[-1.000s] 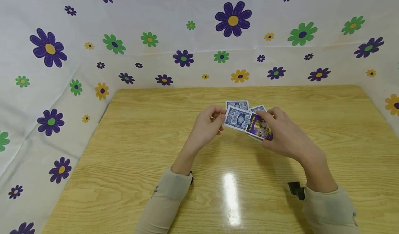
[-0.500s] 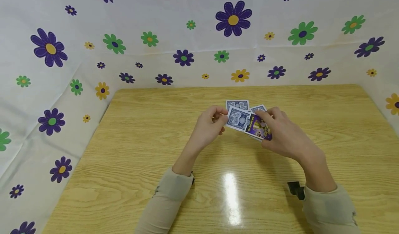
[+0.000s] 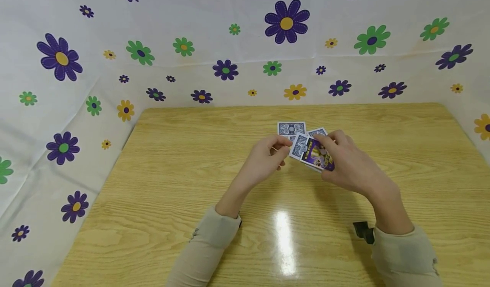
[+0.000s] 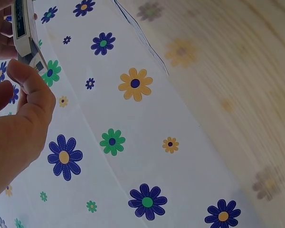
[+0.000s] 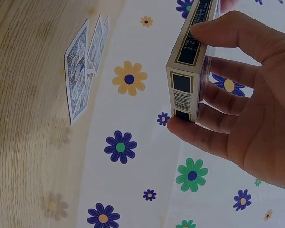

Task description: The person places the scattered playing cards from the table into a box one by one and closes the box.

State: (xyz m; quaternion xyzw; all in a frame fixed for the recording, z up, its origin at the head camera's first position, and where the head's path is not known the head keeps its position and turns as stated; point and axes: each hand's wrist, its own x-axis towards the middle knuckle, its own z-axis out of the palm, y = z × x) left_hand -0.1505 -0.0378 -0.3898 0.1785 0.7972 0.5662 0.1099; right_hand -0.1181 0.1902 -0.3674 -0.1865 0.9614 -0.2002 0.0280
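In the head view my right hand [image 3: 354, 166] grips a purple and yellow card box [image 3: 318, 155], its thumb along one edge in the right wrist view. A blue-backed card [image 3: 299, 146] juts from the box's left end, its far part hidden by the box. My left hand [image 3: 266, 159] pinches this card's left edge between thumb and fingertips. The left wrist view shows the left hand [image 4: 26, 114] just below the box end [image 4: 23, 28]. Beyond the box, blue-backed cards [image 3: 292, 128] lie on the table, partly overlapped by the box and held card.
The wooden table [image 3: 172, 172] runs up to a white cloth [image 3: 245, 23] with printed flowers at the back and sides. In the right wrist view the loose cards [image 5: 78, 71] lie near the table's far edge.
My left hand has moved right toward the box, and less of the blue-backed card shows outside it. The right hand and box have stayed nearly in place.
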